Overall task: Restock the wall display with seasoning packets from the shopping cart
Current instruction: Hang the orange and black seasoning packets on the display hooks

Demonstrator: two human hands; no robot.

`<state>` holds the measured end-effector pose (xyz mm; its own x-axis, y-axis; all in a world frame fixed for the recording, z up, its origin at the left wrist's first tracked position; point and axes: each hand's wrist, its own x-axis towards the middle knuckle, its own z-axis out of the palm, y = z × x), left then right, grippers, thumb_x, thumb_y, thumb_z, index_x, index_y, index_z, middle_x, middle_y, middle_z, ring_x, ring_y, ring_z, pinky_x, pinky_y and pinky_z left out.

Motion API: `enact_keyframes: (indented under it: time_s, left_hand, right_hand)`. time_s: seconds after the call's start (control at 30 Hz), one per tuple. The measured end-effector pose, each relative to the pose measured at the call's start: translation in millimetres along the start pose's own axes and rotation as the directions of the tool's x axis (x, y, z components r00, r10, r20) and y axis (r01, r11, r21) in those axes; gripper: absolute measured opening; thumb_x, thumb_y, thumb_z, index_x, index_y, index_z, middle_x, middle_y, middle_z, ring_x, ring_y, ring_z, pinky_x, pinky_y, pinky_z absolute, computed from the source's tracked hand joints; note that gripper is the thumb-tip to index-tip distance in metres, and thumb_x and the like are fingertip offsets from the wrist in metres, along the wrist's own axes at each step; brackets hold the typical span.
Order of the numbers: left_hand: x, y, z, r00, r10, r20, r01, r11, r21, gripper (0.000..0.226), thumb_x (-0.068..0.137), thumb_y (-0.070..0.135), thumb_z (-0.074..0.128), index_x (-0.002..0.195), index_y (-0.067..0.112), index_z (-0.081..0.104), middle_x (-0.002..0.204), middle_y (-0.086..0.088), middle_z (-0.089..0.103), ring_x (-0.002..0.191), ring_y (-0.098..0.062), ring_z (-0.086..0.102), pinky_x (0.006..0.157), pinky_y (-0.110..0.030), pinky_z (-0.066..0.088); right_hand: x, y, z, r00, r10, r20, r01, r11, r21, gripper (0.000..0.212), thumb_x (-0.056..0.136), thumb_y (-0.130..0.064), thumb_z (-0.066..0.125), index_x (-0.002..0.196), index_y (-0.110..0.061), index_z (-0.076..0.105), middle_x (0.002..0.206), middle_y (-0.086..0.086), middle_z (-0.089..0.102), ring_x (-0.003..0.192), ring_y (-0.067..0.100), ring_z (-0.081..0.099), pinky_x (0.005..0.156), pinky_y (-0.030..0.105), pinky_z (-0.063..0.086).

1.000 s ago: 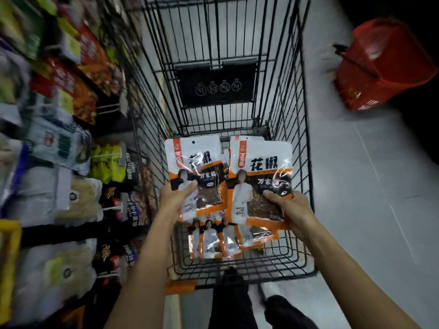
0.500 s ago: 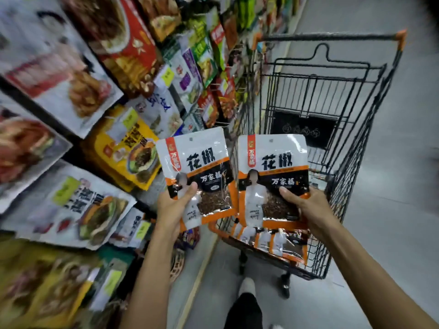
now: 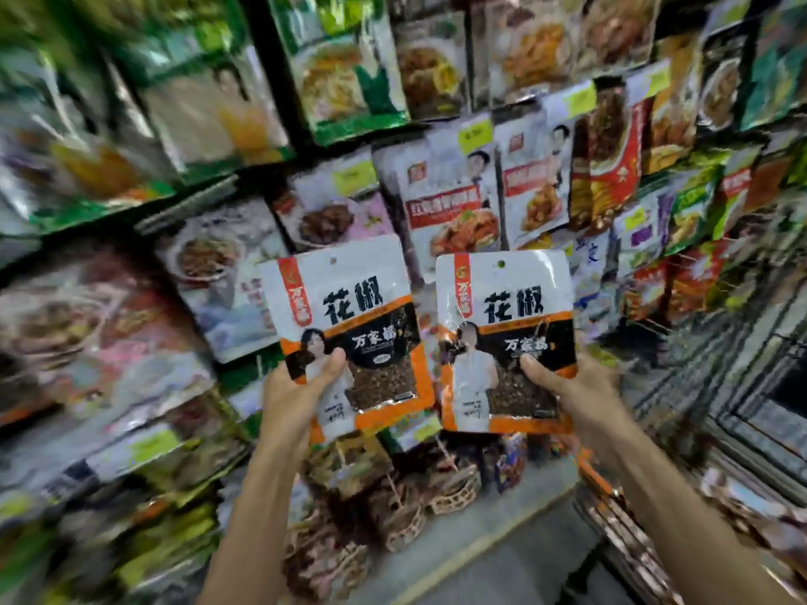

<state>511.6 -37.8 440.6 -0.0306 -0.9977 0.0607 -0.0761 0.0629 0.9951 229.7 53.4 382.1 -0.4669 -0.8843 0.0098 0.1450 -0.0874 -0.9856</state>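
Note:
I hold two white-and-orange seasoning packets upright in front of the wall display (image 3: 454, 203). My left hand (image 3: 292, 399) grips the left packet (image 3: 345, 307) at its lower left corner, thumb across the front. My right hand (image 3: 572, 395) grips the right packet (image 3: 506, 307) at its lower right corner, thumb on the front. Each packet has a small hang hole at the top. The two packets sit side by side, nearly touching. The shopping cart (image 3: 742, 430) shows only as blurred wire at the right edge.
Hanging food and seasoning packets cover the wall from left to right, with yellow price tags (image 3: 476, 133) among them. Small woven baskets (image 3: 406, 508) of dark goods stand at the foot of the display. A strip of grey floor (image 3: 502, 539) lies below.
My view has swung left from the cart to face the wall display. Both hands have carried the packets up and away from the cart, with the same grips.

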Motion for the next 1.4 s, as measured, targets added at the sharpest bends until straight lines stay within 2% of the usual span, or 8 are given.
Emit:
enact_keyframes:
  time_s: [0.1,0.27,0.4,0.7,0.87,1.13,1.27,1.4]
  left_hand:
    - [-14,16,-78,0.991,0.048,-0.123,-0.044,0.998,0.037,0.061,0.068,0.046,0.074,0.117,0.016,0.057,0.104,0.010,0.063,0.092,-0.004,0.062,0.091,-0.040,0.047]
    - [-42,39,-204,0.966,0.136,-0.222,-0.115,0.988,0.103,0.033,0.066,0.047,0.072,0.095,0.032,0.068,0.098,0.007,0.071,0.095,-0.009,0.065,0.088,-0.043,0.050]
    - [-61,43,-299,0.922,0.222,-0.317,-0.173,0.969,0.178,0.061,0.071,0.045,0.071,0.100,-0.007,0.059,0.103,-0.033,0.061,0.096,-0.044,0.060,0.087,-0.060,0.049]
    - [-99,35,-453,0.859,0.201,-0.472,-0.114,0.972,0.206,0.051,0.081,0.032,0.071,0.119,0.002,0.058,0.118,-0.021,0.061,0.109,-0.036,0.058,0.090,-0.051,0.049]
    - [-104,37,-497,0.812,0.230,-0.537,-0.134,0.968,0.213,0.027,0.077,0.033,0.070,0.073,0.012,0.054,0.068,-0.004,0.060,0.068,-0.027,0.057,0.064,-0.047,0.045]
    - [-84,30,-521,0.788,0.224,-0.574,-0.165,0.974,0.153,0.027,0.084,0.023,0.070,0.099,0.002,0.064,0.099,-0.021,0.066,0.095,-0.033,0.064,0.082,-0.049,0.052]
    - [-76,30,-526,0.783,0.230,-0.578,-0.177,0.973,0.147,0.020,0.084,0.022,0.070,0.099,0.009,0.066,0.102,-0.019,0.068,0.099,-0.031,0.064,0.085,-0.049,0.052]
    - [-69,30,-525,0.771,0.252,-0.585,-0.196,0.968,0.158,0.033,0.085,0.020,0.069,0.114,0.006,0.062,0.114,-0.020,0.063,0.110,-0.032,0.059,0.089,-0.043,0.049]
  right_hand:
    - [-7,-8,74,0.995,-0.039,0.096,0.043,0.998,-0.040,0.039,0.060,-0.042,0.080,0.084,-0.012,0.073,0.079,0.002,0.074,0.073,0.017,0.072,0.061,0.027,0.057]
    - [-45,-16,199,0.955,-0.105,0.276,0.114,0.993,-0.015,0.007,0.069,-0.036,0.075,0.072,-0.029,0.074,0.064,-0.013,0.070,0.063,0.000,0.067,0.057,0.017,0.051]
    - [-84,-13,290,0.896,-0.116,0.428,0.121,0.993,0.016,0.030,0.072,-0.039,0.073,0.101,-0.033,0.067,0.099,-0.017,0.073,0.092,-0.002,0.067,0.075,0.017,0.052]
    - [-145,12,446,0.806,-0.106,0.582,0.127,0.992,0.005,0.027,0.075,-0.037,0.073,0.100,-0.034,0.063,0.067,-0.031,0.064,0.081,-0.003,0.063,0.086,0.031,0.047]
    - [-151,15,500,0.787,-0.079,0.612,0.142,0.988,-0.056,0.027,0.077,-0.037,0.075,0.098,-0.025,0.064,0.091,-0.018,0.068,0.094,0.007,0.063,0.095,0.043,0.046]
    - [-133,-3,558,0.833,-0.087,0.546,0.150,0.986,-0.071,0.029,0.078,-0.032,0.077,0.094,-0.024,0.054,0.090,-0.022,0.056,0.088,0.001,0.054,0.087,0.025,0.044]
    - [-126,-4,571,0.830,-0.085,0.552,0.125,0.992,-0.035,0.015,0.080,-0.022,0.076,0.086,-0.023,0.063,0.087,-0.015,0.065,0.081,-0.005,0.057,0.055,0.005,0.046]
    - [-121,-4,574,0.820,-0.118,0.561,0.146,0.989,-0.006,0.041,0.080,-0.023,0.076,0.117,-0.017,0.058,0.107,-0.012,0.063,0.096,0.003,0.055,0.081,0.018,0.041]
